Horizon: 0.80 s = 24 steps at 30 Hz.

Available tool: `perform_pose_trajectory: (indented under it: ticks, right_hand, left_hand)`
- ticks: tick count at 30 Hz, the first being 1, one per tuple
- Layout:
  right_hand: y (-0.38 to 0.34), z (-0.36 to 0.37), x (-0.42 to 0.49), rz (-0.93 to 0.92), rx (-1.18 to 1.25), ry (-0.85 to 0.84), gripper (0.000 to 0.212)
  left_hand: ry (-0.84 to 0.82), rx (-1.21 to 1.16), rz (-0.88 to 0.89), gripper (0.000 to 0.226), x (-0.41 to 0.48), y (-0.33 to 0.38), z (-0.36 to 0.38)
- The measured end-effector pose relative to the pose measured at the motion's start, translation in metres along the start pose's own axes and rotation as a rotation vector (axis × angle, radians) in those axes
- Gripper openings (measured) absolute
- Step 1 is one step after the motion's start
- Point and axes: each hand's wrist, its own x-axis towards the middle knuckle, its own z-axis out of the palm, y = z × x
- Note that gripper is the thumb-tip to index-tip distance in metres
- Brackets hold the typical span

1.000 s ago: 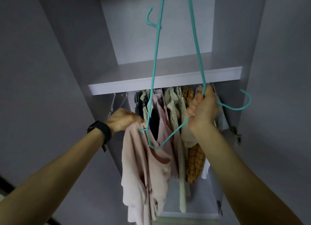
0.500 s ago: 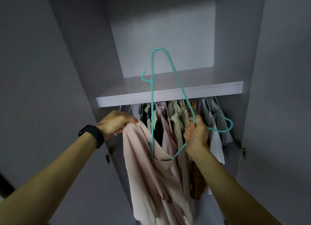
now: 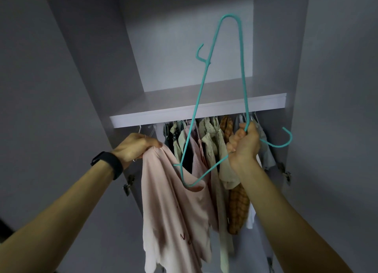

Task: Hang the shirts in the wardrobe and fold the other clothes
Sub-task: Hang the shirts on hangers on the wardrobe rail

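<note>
A pale pink shirt [image 3: 176, 207] hangs from my left hand [image 3: 136, 147], which grips its shoulder in front of the open wardrobe. My right hand [image 3: 244, 145] grips a teal plastic hanger [image 3: 201, 88] near its hook. The hanger stands on end, its long bar pointing up past the shelf. Its lower corner sits in the shirt's neck opening. The hook [image 3: 285, 139] sticks out to the right of my fist.
Several shirts [image 3: 216, 150] hang on a rail under the white shelf [image 3: 266, 104], among them an orange checked one [image 3: 238, 207]. Grey wardrobe walls and open doors close in on both sides. Door hinges [image 3: 127, 183] show at the left and right.
The hanger's lower corner has gone into the shirt's neck opening. Both hands have stayed level in front of the rail while the view shifted.
</note>
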Motion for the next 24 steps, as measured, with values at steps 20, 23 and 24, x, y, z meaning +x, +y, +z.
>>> perform_pose_trajectory:
  ticks: [20,23,24]
  right_hand:
    - [0.08,-0.018,-0.003,0.037,-0.522,-0.074,0.036]
    - [0.086,-0.021,-0.006,0.02,-0.58,-0.097,0.035]
    - [0.084,-0.023,-0.006,0.011,-0.604,-0.097,0.036]
  left_hand:
    - [0.059,-0.121,0.087,0.014,-0.01,0.008,-0.035]
    - [0.104,-0.101,0.091,0.01,-0.014,-0.001,-0.04]
    - [0.102,-0.095,0.098,0.01,-0.015,-0.003,-0.039]
